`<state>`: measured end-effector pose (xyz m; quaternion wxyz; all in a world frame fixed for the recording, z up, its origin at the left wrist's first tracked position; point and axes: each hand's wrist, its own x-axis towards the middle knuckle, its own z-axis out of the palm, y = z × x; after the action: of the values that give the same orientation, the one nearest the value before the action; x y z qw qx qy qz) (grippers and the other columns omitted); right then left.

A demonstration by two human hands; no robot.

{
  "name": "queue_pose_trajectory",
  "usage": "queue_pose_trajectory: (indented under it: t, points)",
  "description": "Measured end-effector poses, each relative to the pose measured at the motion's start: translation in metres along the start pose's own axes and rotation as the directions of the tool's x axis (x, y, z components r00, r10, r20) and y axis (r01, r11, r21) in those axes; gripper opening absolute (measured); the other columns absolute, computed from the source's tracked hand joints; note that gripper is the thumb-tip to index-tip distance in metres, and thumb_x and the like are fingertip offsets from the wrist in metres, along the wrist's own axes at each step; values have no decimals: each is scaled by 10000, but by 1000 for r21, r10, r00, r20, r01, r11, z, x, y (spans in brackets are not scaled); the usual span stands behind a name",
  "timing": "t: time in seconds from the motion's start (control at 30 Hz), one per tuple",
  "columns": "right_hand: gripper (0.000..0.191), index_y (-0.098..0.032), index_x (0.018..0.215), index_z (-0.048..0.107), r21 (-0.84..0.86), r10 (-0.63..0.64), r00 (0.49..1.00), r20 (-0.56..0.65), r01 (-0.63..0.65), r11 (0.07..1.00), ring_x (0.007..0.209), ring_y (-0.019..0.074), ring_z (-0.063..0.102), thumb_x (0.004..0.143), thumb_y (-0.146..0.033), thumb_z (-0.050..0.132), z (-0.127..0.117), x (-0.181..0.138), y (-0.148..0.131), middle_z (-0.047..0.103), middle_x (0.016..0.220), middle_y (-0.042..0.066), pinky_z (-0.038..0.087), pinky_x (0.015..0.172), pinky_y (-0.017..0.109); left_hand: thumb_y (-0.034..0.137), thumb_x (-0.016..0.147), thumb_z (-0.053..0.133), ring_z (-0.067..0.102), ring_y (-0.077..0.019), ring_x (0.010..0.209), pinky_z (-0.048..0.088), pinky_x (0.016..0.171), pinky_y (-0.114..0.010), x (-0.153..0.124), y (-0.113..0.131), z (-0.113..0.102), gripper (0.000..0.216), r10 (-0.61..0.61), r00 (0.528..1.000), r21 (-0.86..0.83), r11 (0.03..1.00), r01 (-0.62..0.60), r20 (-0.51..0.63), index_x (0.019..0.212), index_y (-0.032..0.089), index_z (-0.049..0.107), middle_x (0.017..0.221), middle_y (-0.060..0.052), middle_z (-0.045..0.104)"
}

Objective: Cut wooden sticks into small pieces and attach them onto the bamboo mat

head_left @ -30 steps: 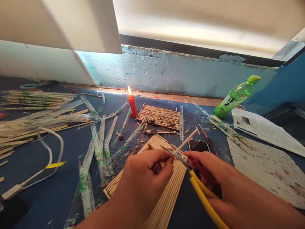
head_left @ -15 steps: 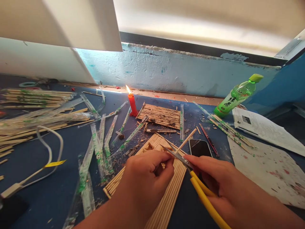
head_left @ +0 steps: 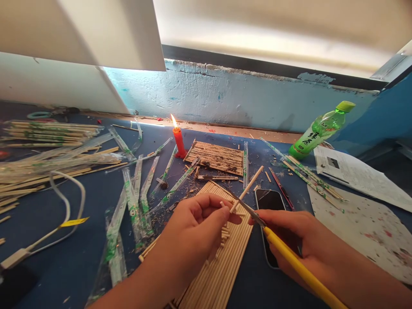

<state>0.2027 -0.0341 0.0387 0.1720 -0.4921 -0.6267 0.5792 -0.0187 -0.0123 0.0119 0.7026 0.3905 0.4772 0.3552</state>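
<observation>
My left hand (head_left: 202,223) pinches a thin wooden chopstick (head_left: 252,183) near its lower end, and the stick slants up to the right. A short stub (head_left: 222,205) shows by the same fingertips. In my right hand (head_left: 299,240) is a pair of scissors (head_left: 289,257) with yellow handles. Its metal blades cross the chopstick just above my left fingers; how far apart they are is hard to make out. Beneath both hands lies a panel of chopsticks set side by side (head_left: 231,262), with short cut pieces (head_left: 225,234) on it, partly hidden by my left hand.
A lit red candle (head_left: 179,141) stands behind, beside a smaller charred stick panel (head_left: 219,156) and a utility knife (head_left: 219,177). A phone (head_left: 270,201) lies near my right hand. Plastic wrappers (head_left: 131,201), bundled chopsticks (head_left: 51,133), a cable (head_left: 84,193) and a green bottle (head_left: 318,131) surround the work.
My left hand has shifted slightly and its fingers have turned, showing a stub. The chopstick reaches further up, and the scissors have moved a little right and down, uncovering more of the phone.
</observation>
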Motion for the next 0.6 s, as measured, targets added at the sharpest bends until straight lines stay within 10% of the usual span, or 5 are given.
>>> queue_pose_trajectory:
  t: [0.23, 0.4, 0.6]
  points:
    - [576, -297, 1459, 623, -46, 18, 1000, -11, -19, 999, 980, 249, 732, 910, -135, 685, 0, -4, 14, 794, 1116, 6, 603, 809, 268, 388, 931, 733, 185, -22, 367, 125, 366, -151, 6, -3, -5, 291, -109, 978, -181, 973, 141, 175, 753, 158, 738, 420, 98, 393]
    - [633, -317, 1492, 585, -213, -29, 997, -68, 14, 977, 1082, 271, 739, 889, -166, 705, 2, -9, 11, 744, 1334, 20, 620, 849, 265, 373, 863, 800, 296, -32, 443, 190, 419, -142, 6, -6, -4, 265, -135, 981, -133, 979, 154, 139, 739, 153, 717, 526, 56, 488]
    - [370, -287, 1171, 758, -363, -146, 988, -51, 118, 924, 662, 186, 715, 835, -182, 646, 8, -4, -15, 783, 800, -29, 565, 554, 199, 360, 818, 823, 348, -37, 451, 227, 422, -158, 2, -4, 1, 250, -116, 989, -91, 988, 124, 87, 734, 150, 715, 570, 32, 572]
